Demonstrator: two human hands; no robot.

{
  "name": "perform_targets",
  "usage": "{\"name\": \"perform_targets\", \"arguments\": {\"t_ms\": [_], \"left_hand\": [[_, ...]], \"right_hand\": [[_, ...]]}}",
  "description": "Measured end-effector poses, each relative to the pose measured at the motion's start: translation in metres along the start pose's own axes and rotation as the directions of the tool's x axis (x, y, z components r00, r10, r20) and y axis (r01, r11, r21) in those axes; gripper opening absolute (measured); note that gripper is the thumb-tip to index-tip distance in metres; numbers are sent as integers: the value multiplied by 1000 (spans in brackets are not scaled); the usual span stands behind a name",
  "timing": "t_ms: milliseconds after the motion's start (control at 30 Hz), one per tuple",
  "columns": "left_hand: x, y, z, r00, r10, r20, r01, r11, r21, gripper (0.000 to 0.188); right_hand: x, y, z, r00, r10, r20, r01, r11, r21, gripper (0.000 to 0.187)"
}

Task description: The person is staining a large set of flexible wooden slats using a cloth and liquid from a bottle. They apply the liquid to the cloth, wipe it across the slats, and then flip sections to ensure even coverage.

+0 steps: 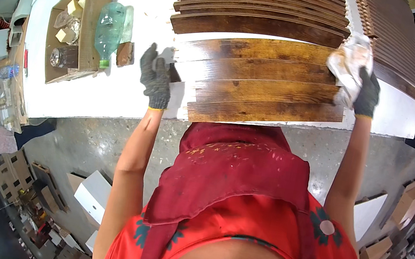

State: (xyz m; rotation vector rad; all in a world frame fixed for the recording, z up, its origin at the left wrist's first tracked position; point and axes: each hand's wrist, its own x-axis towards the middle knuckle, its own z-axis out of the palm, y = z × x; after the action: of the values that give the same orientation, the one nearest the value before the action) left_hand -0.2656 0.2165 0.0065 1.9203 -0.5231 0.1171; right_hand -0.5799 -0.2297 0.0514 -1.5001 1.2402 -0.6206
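Note:
Several brown-stained wooden boards point(272, 70) lie side by side on the white tabletop in front of me, with a glossy, streaked surface. My right hand point(368, 95), in a dark grey knit glove, is closed on a crumpled white cloth point(352, 60) with brownish stains. The cloth rests at the right ends of the boards. My left hand point(157, 78), gloved the same way, is just off the boards' left ends with its fingers apart and nothing visible in it. A small dark piece point(174, 73) shows beside it, partly hidden.
Beyond the boards stand rows of dark brown strips point(261, 5), with another group point(399, 35) at the far right. On the left, a cardboard box point(91, 28) holds yellow sponge pieces and a jar. A green plastic bottle point(108, 30) lies against it, near a brown block point(125, 54).

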Motion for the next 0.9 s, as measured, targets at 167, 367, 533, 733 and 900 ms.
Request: {"name": "perform_targets", "arguments": {"t_ms": [167, 367, 533, 733, 900], "left_hand": [[54, 10, -44, 908, 61, -415, -29, 996, 85, 74], [108, -13, -77, 867, -64, -495, 191, 959, 211, 104], [116, -47, -85, 942, -139, -307, 226, 936, 269, 94], [116, -54, -108, 992, -108, -65, 114, 988, 101, 85], [81, -90, -121, 988, 155, 10, -128, 781, 612, 93]], "right_hand": [[-47, 28, -8, 937, -328, 123, 346, 809, -475, 35], [-101, 5, 103, 816, -452, 360, 424, 45, -905, 72], [-85, 25, 105, 717, -635, 288, 504, 185, -844, 53], [-75, 48, 92, 690, -682, 242, 498, 204, -843, 51], [-76, 45, 98, 649, -721, 244, 524, 191, -830, 46]]}}
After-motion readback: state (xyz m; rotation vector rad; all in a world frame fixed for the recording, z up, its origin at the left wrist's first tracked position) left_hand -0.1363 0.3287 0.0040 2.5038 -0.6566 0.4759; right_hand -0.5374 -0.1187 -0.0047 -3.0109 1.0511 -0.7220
